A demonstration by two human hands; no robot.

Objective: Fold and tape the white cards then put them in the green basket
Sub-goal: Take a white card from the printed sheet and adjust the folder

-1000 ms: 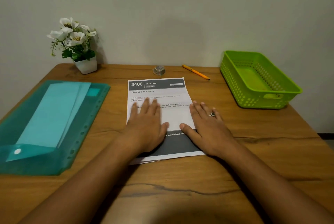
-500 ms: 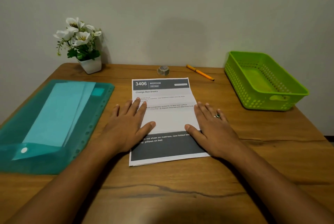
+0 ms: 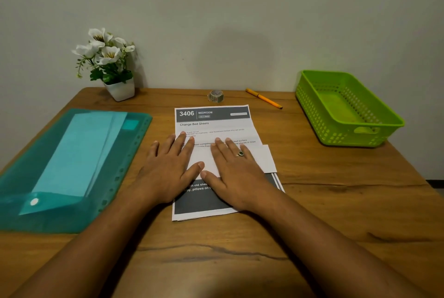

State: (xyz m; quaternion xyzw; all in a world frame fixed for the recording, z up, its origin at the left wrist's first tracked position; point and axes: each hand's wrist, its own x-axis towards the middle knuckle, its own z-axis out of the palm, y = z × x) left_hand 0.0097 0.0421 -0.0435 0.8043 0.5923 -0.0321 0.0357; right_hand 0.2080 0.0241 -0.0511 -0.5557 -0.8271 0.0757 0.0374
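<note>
Fingers [image 3: 179, 145] of both hands lie straight and flat, gripping nothing. The left hand [image 3: 168, 172] and right hand [image 3: 236, 172] press side by side on a folded white card [image 3: 266, 158] atop the printed stack [image 3: 216, 124] at mid-frame on the wooden surface [image 3: 336, 201]. The green basket [image 3: 384, 121] sits well apart at right of frame. A tape roll [image 3: 215, 96] lies just above the stack.

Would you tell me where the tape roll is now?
In the head view, the tape roll sits centre-back on the table, just beyond the printed sheet, left of the orange pen.
</note>
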